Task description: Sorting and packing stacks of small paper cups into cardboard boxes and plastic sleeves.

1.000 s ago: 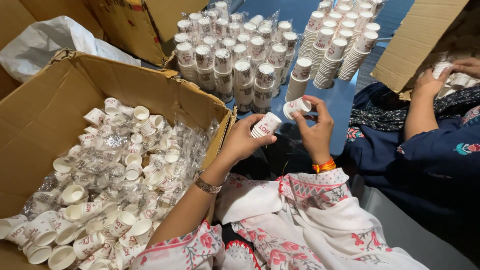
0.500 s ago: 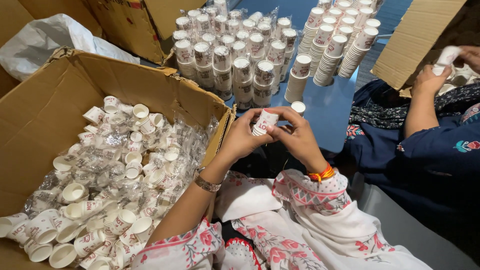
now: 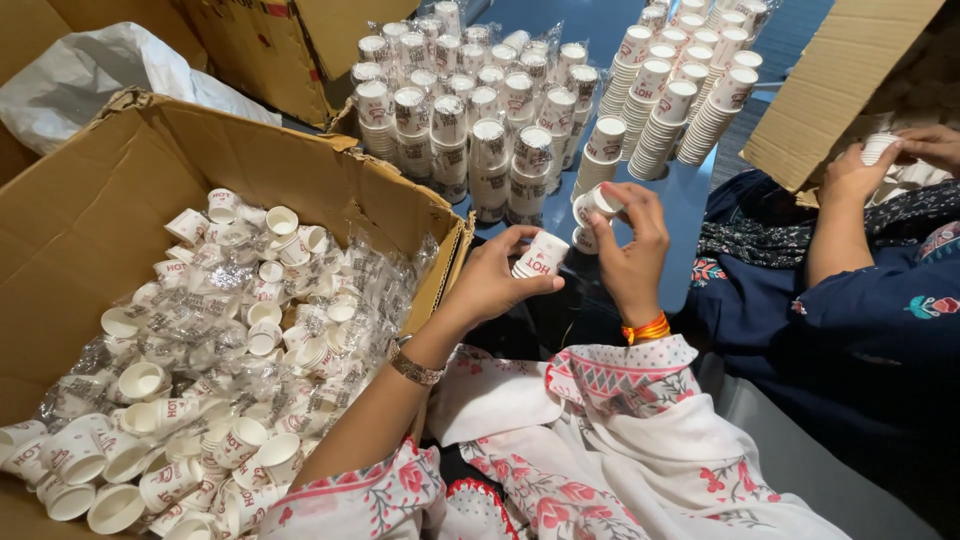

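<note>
While a short stack of small white paper cups (image 3: 540, 256) lies on its side between thumb and fingers, the left hand (image 3: 497, 282) is closed around it, just above the lap and beside the corner of the big carton. Close to its right, the right hand (image 3: 632, 250) pinches a single small paper cup (image 3: 598, 203) between its fingertips, rim tilted toward the camera, a little higher than the stack and apart from it. A metal bracelet sits on the left wrist and an orange bangle (image 3: 648, 328) on the right, above white sleeves printed with red flowers.

Beyond the hands, on the blue surface (image 3: 690, 200), stand rows of wrapped cup stacks (image 3: 470, 110) and, further right, taller bare cup stacks (image 3: 680, 80). To the left, the open cardboard carton (image 3: 90, 210) holds a loose heap of cups (image 3: 200, 380) mixed with crumpled clear wrappers. A white plastic bag (image 3: 90, 75) lies behind the carton.

On the right, another person in a dark blue garment (image 3: 860, 320) has both hands (image 3: 890, 160) on white cups by a cardboard flap (image 3: 840, 80).
</note>
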